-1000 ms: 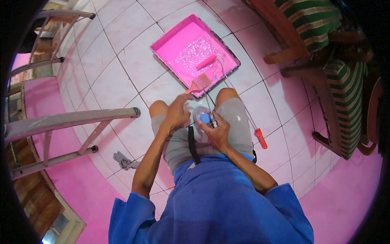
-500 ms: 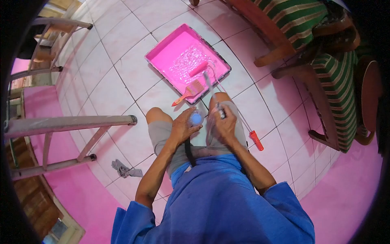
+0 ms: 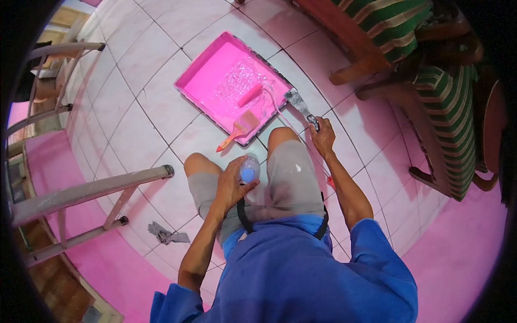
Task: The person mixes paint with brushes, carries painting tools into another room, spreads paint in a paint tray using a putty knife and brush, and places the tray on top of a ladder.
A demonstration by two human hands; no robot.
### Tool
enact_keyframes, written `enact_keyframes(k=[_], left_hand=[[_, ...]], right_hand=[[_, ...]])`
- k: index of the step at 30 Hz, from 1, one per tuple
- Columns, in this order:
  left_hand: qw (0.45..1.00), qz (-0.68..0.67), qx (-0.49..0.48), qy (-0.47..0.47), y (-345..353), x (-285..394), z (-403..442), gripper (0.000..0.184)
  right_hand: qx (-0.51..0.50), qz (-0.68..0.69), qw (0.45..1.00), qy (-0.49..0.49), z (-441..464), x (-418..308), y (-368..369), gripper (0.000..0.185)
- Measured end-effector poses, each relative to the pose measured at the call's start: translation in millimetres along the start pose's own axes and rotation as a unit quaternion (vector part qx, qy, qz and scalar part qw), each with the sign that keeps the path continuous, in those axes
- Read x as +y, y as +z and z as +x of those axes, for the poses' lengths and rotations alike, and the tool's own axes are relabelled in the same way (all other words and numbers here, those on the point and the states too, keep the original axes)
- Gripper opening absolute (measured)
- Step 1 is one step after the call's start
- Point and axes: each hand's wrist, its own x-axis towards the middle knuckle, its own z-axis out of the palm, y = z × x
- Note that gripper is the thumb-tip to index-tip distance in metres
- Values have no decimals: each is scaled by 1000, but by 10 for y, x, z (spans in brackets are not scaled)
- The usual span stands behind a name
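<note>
My left hand (image 3: 230, 185) is wrapped round a clear plastic bottle (image 3: 250, 166) with a blue cap, held between my knees. In my right hand (image 3: 323, 139) is the dark handle of a putty knife (image 3: 298, 101), its wide metal blade beside the right edge of the paint tray (image 3: 199, 64). Whether the blade touches the rim I cannot tell. Wet pink paint covers the tray's inside. A pink paint roller (image 3: 249, 96) lies in it, and a paintbrush (image 3: 237, 131) rests across the near corner with its orange handle sticking out.
The roller's red handle (image 3: 330, 183) lies partly hidden behind my right forearm. A grey rag (image 3: 166, 234) is on the tiled floor (image 3: 151, 113) at left. Metal-framed legs (image 3: 97, 191) stand on the left, and wooden chairs with green striped cushions (image 3: 444, 129) on the right.
My right hand has swung outward to the right with the putty knife, from above my thigh to beside the tray. The bottle stays in my left hand, slightly lower in view.
</note>
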Motion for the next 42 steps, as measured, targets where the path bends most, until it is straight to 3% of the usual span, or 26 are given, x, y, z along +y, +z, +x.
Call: enact_keyframes(k=[2,10,12,13,15,17,18,19,22,26,29,33,36,38,42], left_hand=[[1000,-7,9,-5,11,8,11,75],[999,-12,39,-4,96,17,75,75],[999,-5,44,-15,99,25,112,75],[999,-8,50,-15,112,11,126,74],[998,-12,66,-21,176,-21,121,72],[995,-47,93,-3,271,-70,156,71],[994,-47,103,-1,320,-86,176,71],[991,-47,121,10,372,-106,192,72],[984,-62,158,46,450,-150,246,76],[982,-56,180,18,528,-123,279,72],[978,-54,189,67,594,-181,297,76],[979,-61,188,59,595,-194,337,76],[979,-79,174,69,544,-205,355,74],[982,-89,153,67,514,-193,349,72],[979,-121,158,51,522,-215,353,69]], right_hand=[[33,20,998,-39,12,115,157,31],[-14,14,1000,-10,36,152,261,39],[112,-54,990,-60,16,-96,119,42],[111,-49,990,-68,3,-323,-28,42],[-62,179,982,3,-148,-852,-405,40],[-129,288,945,-82,-391,-1333,-648,33],[-133,173,955,-203,-524,-1431,-655,31],[-117,242,937,-223,-646,-1582,-629,34],[-136,176,937,-269,-751,-1827,-683,34],[-89,82,957,-264,-709,-1940,-698,40],[-96,66,960,-255,-705,-1883,-576,38],[-118,111,957,-241,-622,-1875,-616,32],[-172,100,942,-270,-529,-1880,-718,29],[-124,118,912,-374,-498,-1883,-780,29],[-191,108,886,-408,-360,-1845,-781,32]])
